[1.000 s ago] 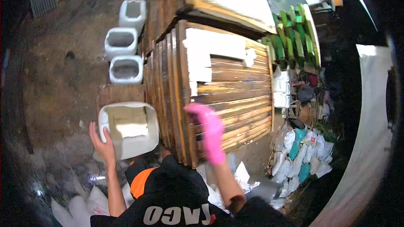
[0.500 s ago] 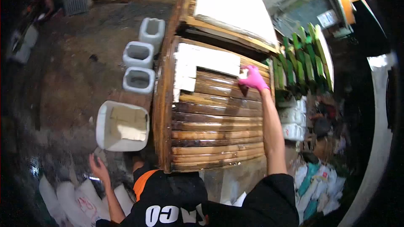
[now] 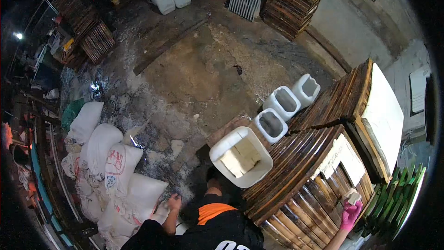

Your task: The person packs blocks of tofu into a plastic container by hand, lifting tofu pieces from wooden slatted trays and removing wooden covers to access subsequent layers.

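Right hand [image 3: 350, 214], pink-gloved: now away from the rack's [image 3: 319, 199] tub side, gripping a pale piece [image 3: 353, 197] by the white slabs [image 3: 348, 156]. Left hand [image 3: 174, 203]: off the tub [image 3: 253, 177], near sacks [image 3: 145, 190]. Wearer's view: swung leftward.

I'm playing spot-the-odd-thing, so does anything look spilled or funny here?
Yes, maybe two things. The floor beside the white sacks looks wet and streaked with something pale, possibly a spill. Also, the right hand wears a pink glove while the left hand is bare, so they don't match.
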A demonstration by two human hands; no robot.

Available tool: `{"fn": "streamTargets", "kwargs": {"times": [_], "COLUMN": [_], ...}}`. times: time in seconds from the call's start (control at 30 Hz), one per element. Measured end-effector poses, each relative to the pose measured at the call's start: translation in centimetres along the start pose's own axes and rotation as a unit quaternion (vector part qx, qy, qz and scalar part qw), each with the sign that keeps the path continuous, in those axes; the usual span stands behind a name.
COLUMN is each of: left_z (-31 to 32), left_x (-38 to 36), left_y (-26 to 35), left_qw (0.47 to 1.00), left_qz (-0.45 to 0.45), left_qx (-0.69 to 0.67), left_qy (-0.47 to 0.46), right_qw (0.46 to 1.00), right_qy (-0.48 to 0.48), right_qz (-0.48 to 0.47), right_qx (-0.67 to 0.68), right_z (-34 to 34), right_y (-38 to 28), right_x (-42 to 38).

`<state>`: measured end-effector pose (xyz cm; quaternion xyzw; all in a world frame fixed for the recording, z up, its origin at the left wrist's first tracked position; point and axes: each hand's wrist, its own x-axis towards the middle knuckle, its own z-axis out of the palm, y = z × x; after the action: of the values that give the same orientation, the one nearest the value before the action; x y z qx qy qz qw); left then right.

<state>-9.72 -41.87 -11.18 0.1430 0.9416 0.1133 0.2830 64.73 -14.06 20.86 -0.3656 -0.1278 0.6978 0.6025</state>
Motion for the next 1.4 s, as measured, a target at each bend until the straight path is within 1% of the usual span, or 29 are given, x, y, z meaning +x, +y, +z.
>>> {"fn": "streamTargets", "kwargs": {"times": [0.07,0.1,0.13,0.17,0.23,0.27,0.3,0.33,0.37,0.4,0.43,0.47,0.53,0.57,0.63,0.67,0.77,0.8,0.83,0.87,0.93,1.0,1.13,1.2,1.23,1.27,1.33,1.37,1.4], "left_z": [-0.5,-0.7,-1.3,-2.5,-7.6,-9.7,-11.8,-11.2,-11.2,-12.4,-12.9,-13.5,-12.1,-13.1,-15.4,-14.1,-12.6,-12.5,-13.7,-12.2,-12.3,-11.6,-11.0,-10.2,-9.9,-9.5,-9.0,-10.0,-10.0], "left_x": [1.1,1.4,1.6,1.7,-3.0,-5.2,-7.9,-9.6,-11.9,-13.8,-15.4,-17.1,-17.1,-17.1,-17.7,-16.7,-16.2,-15.9,-16.3,-15.9,-15.9,-15.1,-15.1,-14.9,-14.5,-13.8,-12.4,-12.1,-10.9], "left_y": [1.0,1.6,3.0,5.9,17.9,23.5,28.8,31.7,34.5,38.4,40.9,42.5,43.3,44.0,45.3,44.7,43.5,43.6,44.4,43.7,43.5,42.5,41.2,39.4,38.7,38.3,37.3,38.1,37.3], "left_qw": [0.999,0.999,0.999,0.993,0.95,0.924,0.887,0.837,0.79,0.715,0.652,0.633,0.666,0.667,0.64,0.614,0.614,0.558,0.589,0.591,0.579,0.617,0.634,0.671,0.676,0.677,0.713,0.743,0.73], "left_qz": [-0.021,-0.025,0.042,0.112,0.195,0.255,0.246,0.329,0.298,0.361,0.301,0.258,0.294,0.295,0.099,0.096,0.113,0.094,0.138,0.161,0.153,0.185,0.178,0.067,0.058,0.054,0.042,-0.005,0.007], "left_qx": [0.019,0.019,-0.012,-0.042,-0.238,-0.253,-0.294,-0.304,-0.317,-0.368,-0.413,-0.442,-0.38,-0.379,-0.492,-0.529,-0.575,-0.596,-0.573,-0.578,-0.587,-0.534,-0.521,-0.51,-0.491,-0.489,-0.445,-0.42,-0.437], "left_qy": [-0.031,-0.032,-0.03,-0.027,-0.051,-0.131,-0.258,-0.313,-0.431,-0.472,-0.56,-0.581,-0.57,-0.57,-0.582,-0.578,-0.529,-0.57,-0.553,-0.539,-0.545,-0.548,-0.542,-0.534,-0.547,-0.548,-0.54,-0.521,-0.526], "right_qw": [0.999,0.991,0.97,0.976,0.983,0.985,0.986,0.986,0.98,0.972,0.961,0.954,0.912,0.911,0.864,0.825,0.774,0.759,0.77,0.782,0.785,0.774,0.827,0.856,0.86,0.86,0.905,0.903,0.899], "right_qy": [-0.018,0.082,0.183,0.156,0.113,0.093,0.069,0.032,-0.007,-0.02,-0.035,-0.015,-0.05,-0.015,-0.046,-0.056,-0.036,-0.03,-0.023,-0.028,-0.048,-0.056,-0.056,-0.058,-0.044,-0.041,-0.042,0.013,0.035], "right_qz": [-0.047,-0.105,-0.159,-0.148,-0.128,-0.114,-0.099,-0.066,-0.036,-0.015,0.005,-0.003,-0.039,-0.01,-0.059,-0.095,-0.141,-0.143,-0.119,-0.108,-0.091,-0.079,0.004,0.159,0.261,0.264,0.315,0.343,0.364], "right_qx": [-0.001,0.004,-0.003,-0.025,-0.066,-0.088,-0.112,-0.152,-0.194,-0.235,-0.275,-0.299,-0.405,-0.412,-0.498,-0.554,-0.616,-0.634,-0.626,-0.613,-0.611,-0.626,-0.559,-0.488,-0.436,-0.435,-0.282,-0.26,-0.242], "right_z": [6.9,10.0,13.1,14.1,14.8,15.0,16.5,18.2,20.6,24.0,27.2,29.5,32.0,33.5,35.2,35.6,37.3,37.2,37.5,37.9,37.8,38.1,33.4,31.6,30.5,29.2,27.4,28.4,27.4], "right_y": [4.0,6.6,9.1,11.2,16.1,18.3,20.2,21.9,23.7,25.6,27.4,29.0,31.2,31.7,32.6,32.8,33.1,33.1,32.9,32.5,32.1,32.3,34.6,35.9,36.6,37.7,39.6,39.4,40.0], "right_x": [-1.3,-1.1,-0.9,-0.2,0.6,0.6,1.0,1.3,1.8,2.6,3.5,4.2,5.7,5.6,5.8,6.0,6.4,6.1,5.6,6.0,6.0,6.1,6.3,6.3,6.8,7.5,9.6,10.9,12.5]}}
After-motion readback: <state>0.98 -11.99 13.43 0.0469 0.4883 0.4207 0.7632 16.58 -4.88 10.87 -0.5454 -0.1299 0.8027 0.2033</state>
